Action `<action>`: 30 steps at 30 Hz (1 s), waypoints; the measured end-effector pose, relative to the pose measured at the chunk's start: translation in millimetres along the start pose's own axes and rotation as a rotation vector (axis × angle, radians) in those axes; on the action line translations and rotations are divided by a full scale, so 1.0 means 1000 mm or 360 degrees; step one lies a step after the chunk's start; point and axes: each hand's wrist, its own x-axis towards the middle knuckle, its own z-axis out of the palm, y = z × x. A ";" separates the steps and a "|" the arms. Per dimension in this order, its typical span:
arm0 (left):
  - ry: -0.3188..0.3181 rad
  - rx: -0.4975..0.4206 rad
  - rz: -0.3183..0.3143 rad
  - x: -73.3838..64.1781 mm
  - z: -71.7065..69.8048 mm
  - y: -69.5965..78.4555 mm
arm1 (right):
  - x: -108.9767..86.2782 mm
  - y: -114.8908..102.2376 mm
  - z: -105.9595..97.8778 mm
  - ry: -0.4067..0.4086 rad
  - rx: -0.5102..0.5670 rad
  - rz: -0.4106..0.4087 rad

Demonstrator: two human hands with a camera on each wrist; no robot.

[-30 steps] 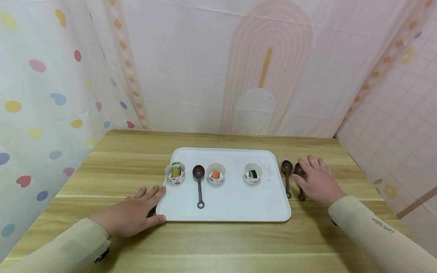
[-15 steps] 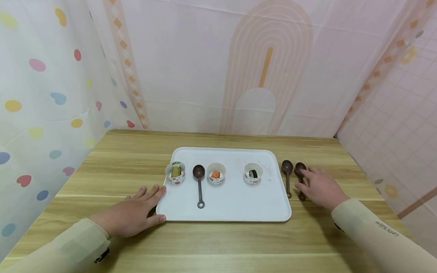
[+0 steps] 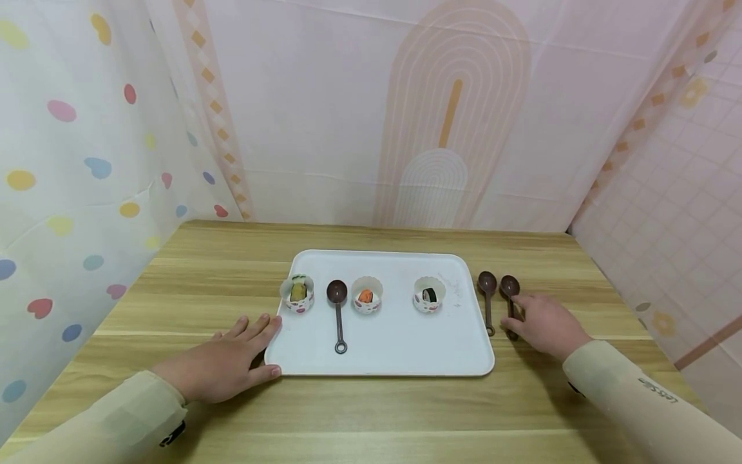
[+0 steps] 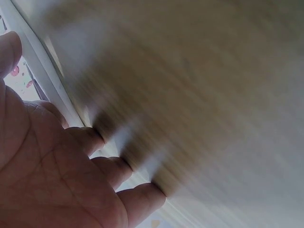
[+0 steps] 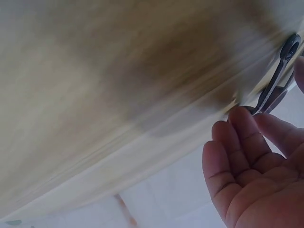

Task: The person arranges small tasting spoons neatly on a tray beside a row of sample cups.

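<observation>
1. Centrally, a white tray (image 3: pixel 406 354) lies flat on a wood-grain table (image 3: pixel 371 415).
2. Left hand (image 3: pixel 223 362): fingers extended and released, palm down, with the thumb and forefinger touching the tray near its near left corner; it grasps nothing.
3. Right hand (image 3: pixel 547 324): thumb and forefinger stand about the handle of the outer spoon (image 3: pixel 510 285); whether they pinch it cannot be told. In the right wrist view, the other fingers are bent only slightly.
4. The outer spoon, brown, lies on the table to the right of the tray, bowl pointing away from the person.
5. A second spoon (image 3: pixel 487 283) lies parallel to it, between it and the tray, just beside the rim.
6. A third spoon (image 3: pixel 337 292) lies on the tray, between the left cup (image 3: pixel 298 309) and the middle cup (image 3: pixel 368 309), its ringed end toward the person.
7. The left cup, at the tray's left edge, contains a yellow-green piece (image 3: pixel 298 292); the middle cup, an orange piece (image 3: pixel 366 296); the right cup (image 3: pixel 427 309), a dark-rimmed roll (image 3: pixel 429 295). All three stand upright.
8. Pale sleeves (image 3: pixel 632 393) cover both arms; patterned cloth (image 3: pixel 324 116) hangs behind the table.
</observation>
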 end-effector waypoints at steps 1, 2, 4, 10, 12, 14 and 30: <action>-0.0001 0.0000 0.0001 0.000 0.000 0.000 | 0.000 0.000 0.000 0.0002 0.0003 -0.0008; -0.0001 0.0002 0.0001 0.000 0.000 0.000 | 0.000 0.000 0.000 -0.0006 0.0012 -0.0007; 0.0000 0.0005 0.0002 0.000 0.000 0.000 | 0.000 -0.001 -0.001 -0.0023 0.0030 0.0005; 0.0000 0.0008 0.0001 0.000 0.000 0.001 | -0.001 -0.002 -0.002 -0.0086 0.0082 0.0085; -0.0002 0.0007 0.0002 0.000 -0.001 0.001 | -0.001 -0.002 -0.002 -0.0101 0.0095 0.0104; -0.0004 0.0006 0.0003 0.000 -0.001 0.001 | -0.001 -0.001 -0.001 -0.0113 0.0103 0.0116; 0.0026 0.0033 0.0022 0.000 0.000 0.000 | -0.003 -0.003 -0.004 -0.0148 0.0181 0.0174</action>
